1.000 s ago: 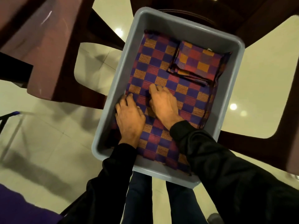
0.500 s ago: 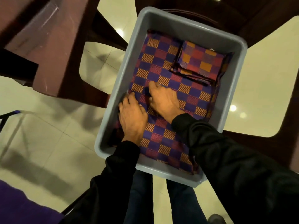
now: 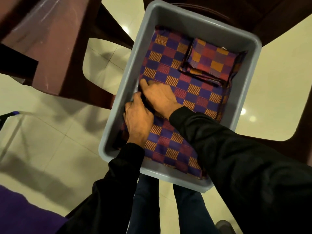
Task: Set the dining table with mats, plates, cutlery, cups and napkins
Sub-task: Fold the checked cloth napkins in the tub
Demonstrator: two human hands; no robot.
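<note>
Mats (image 3: 177,102) stacked in tub (image 3: 168,22), long axis running away from person; left hand (image 3: 138,122) and right hand (image 3: 160,97) both at left edge, fingers tucked there; grip hidden, cannot tell.

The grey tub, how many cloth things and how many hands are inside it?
Large checked mats lying flat in the grey tub: 1 visible
Small folded checked napkin stacks: 1
Hands on the mat: 2, left hand and right hand
Total: 4

Under both hands lies a woven, ribbed cloth mat (image 3: 194,92) in a smooth, matt grey plastic tub (image 3: 199,26). Beyond, folded cloth napkins (image 3: 211,61). Glossy floor tiles (image 3: 50,132) below.
</note>
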